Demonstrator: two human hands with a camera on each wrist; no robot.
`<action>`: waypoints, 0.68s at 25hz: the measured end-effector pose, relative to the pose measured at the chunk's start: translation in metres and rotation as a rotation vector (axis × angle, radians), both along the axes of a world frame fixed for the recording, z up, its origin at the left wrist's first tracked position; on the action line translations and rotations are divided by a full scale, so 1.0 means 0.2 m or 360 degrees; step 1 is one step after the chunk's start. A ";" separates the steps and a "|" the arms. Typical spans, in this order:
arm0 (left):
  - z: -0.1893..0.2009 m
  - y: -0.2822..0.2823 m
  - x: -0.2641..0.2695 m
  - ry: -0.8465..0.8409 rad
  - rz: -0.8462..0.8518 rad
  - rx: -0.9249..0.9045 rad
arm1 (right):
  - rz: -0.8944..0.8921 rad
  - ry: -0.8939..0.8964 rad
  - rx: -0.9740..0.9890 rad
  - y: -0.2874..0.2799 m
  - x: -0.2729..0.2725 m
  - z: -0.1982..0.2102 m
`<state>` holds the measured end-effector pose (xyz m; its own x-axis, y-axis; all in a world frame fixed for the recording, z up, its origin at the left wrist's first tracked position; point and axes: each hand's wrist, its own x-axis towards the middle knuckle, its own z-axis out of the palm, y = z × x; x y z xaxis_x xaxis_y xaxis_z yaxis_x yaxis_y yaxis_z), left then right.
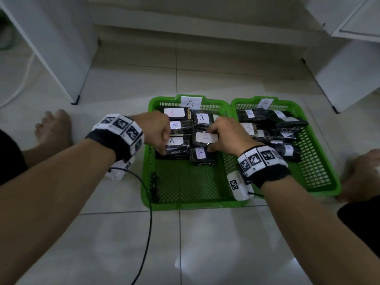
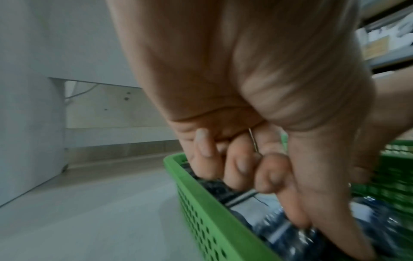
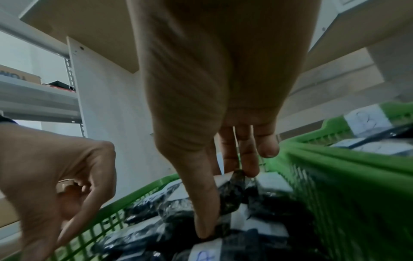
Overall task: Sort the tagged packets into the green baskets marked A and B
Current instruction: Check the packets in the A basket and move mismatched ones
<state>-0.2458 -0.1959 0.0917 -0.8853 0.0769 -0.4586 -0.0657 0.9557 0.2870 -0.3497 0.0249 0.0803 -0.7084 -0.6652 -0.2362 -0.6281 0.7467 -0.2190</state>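
Note:
Two green baskets stand side by side on the floor, basket A [image 1: 195, 205] on the left and basket B [image 1: 308, 193] on the right. Both hold several black packets with white tags. My right hand [image 1: 208, 140] pinches a packet tagged A [image 1: 202, 138] in basket A, thumb on its near edge and fingers on its far edge; the right wrist view shows that packet [image 3: 230, 197] too. A packet tagged B [image 1: 202, 118] lies just behind it. My left hand [image 1: 164, 140] hovers at basket A's left side with fingers curled into the palm, its thumb tip touching another A packet [image 1: 176, 144].
My bare feet rest on the tiles, one left [image 1: 53, 128] of the baskets and one right [image 1: 359, 171]. White furniture stands at back left [image 1: 61, 48] and back right [image 1: 349, 68]. A black cable [image 1: 150, 223] runs from my left wrist across the floor.

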 end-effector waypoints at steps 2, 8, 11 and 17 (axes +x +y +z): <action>-0.04 0.07 0.04 -0.0097 -0.0226 -0.0023 | 0.0034 -0.0009 0.0033 -0.05 0.04 -0.04; -0.04 0.27 0.13 -0.0290 -0.0441 -0.0694 | 0.0014 -0.0111 0.0137 -0.05 0.06 -0.07; -0.08 0.32 0.16 -0.0384 -0.0434 -0.0770 | -0.0004 -0.0114 0.0089 -0.03 0.08 -0.07; -0.05 0.31 0.15 -0.0515 -0.0224 -0.0408 | -0.0065 -0.0163 -0.0002 0.00 0.06 -0.03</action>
